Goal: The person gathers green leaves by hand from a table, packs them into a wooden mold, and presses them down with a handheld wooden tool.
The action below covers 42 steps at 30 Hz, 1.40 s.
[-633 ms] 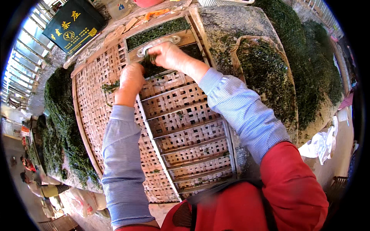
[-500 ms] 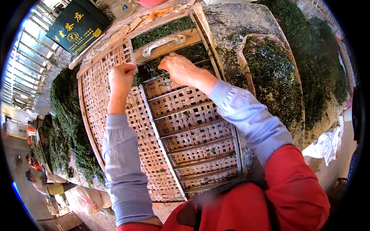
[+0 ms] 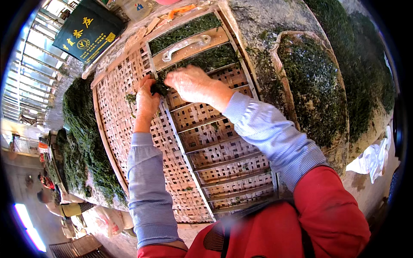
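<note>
A metal frame with crossbars [image 3: 189, 155] lies on a woven bamboo tray [image 3: 124, 92]. Its far compartments hold dark green leaves [image 3: 215, 58], and between them sits a wooden board with a metal handle [image 3: 188, 46]. At the frame's left rail, my left hand [image 3: 147, 101] is closed around a small clump of dark green leaves [image 3: 160, 88]. A few strands hang on its outer side. My right hand [image 3: 189, 82] has its fingers curled down right beside that clump, over the frame; its fingertips are partly hidden, so what they pinch does not show.
Heaps of green leaves [image 3: 88, 142] lie left of the tray, with more leaves [image 3: 312, 86] on the right around a bent wooden rim [image 3: 276, 60]. A dark green box [image 3: 88, 32] and a clear plastic container [image 3: 134, 9] stand at the back. White cloth [image 3: 371, 159] lies at right.
My right hand has moved left and nearer, toward my left hand. A clump of leaves now shows in my left hand. The whole view has shifted slightly.
</note>
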Available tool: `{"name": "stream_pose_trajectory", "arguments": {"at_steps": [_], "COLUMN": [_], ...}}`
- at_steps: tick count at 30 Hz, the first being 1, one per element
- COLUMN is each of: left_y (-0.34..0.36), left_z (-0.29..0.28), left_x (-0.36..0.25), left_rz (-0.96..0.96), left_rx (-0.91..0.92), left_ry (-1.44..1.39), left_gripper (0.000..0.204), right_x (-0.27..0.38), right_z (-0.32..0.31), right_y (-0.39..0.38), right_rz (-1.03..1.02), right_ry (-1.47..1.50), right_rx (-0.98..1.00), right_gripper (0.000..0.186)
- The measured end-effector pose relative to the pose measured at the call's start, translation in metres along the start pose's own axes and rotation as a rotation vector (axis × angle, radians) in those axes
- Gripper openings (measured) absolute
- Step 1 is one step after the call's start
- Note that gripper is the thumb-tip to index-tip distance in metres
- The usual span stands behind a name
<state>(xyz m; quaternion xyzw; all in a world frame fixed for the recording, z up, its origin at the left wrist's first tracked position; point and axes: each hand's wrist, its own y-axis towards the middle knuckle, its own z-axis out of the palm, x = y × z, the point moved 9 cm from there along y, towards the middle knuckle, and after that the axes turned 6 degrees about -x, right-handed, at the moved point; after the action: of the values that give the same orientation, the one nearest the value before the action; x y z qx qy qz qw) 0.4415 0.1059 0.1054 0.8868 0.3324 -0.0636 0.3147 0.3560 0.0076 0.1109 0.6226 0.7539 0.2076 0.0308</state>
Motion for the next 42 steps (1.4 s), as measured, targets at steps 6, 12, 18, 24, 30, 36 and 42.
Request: {"name": "stream_pose_trajectory", "arguments": {"at_steps": [6, 12, 18, 24, 30, 36, 42], "left_y": [0.043, 0.078, 0.073, -0.005, -0.011, -0.027, -0.009], "left_z": [0.013, 0.023, -0.001, 0.024, 0.002, 0.015, 0.012], "left_x": [-0.020, -0.111, -0.060, 0.006, -0.073, -0.085, -0.104], "left_rz": [-0.138, 0.115, -0.156, -0.176, 0.058, 0.334, 0.355], "left_rx": [0.268, 0.270, 0.015, -0.309, -0.457, -0.093, 0.118], "left_ry": [0.101, -0.380, -0.499, -0.126, -0.091, 0.065, 0.234], "left_gripper": [0.022, 0.027, 0.026, 0.019, 0.031, 0.050, 0.045], "right_x": [0.000, 0.006, -0.008, -0.007, -0.053, -0.118, -0.188], "right_z": [0.015, 0.014, 0.018, -0.039, -0.033, -0.103, -0.126], "right_y": [-0.013, -0.011, -0.017, -0.019, -0.063, -0.093, -0.119], "right_rz": [0.112, 0.136, 0.167, 0.185, 0.228, 0.406, 0.498], "right_ry": [-0.015, -0.009, 0.015, 0.099, -0.273, -0.036, -0.318], "right_rx": [0.074, 0.070, 0.054, 0.002, -0.219, -0.174, 0.189], "right_gripper": [0.036, 0.035, 0.034, 0.014, 0.036, 0.028, 0.067]}}
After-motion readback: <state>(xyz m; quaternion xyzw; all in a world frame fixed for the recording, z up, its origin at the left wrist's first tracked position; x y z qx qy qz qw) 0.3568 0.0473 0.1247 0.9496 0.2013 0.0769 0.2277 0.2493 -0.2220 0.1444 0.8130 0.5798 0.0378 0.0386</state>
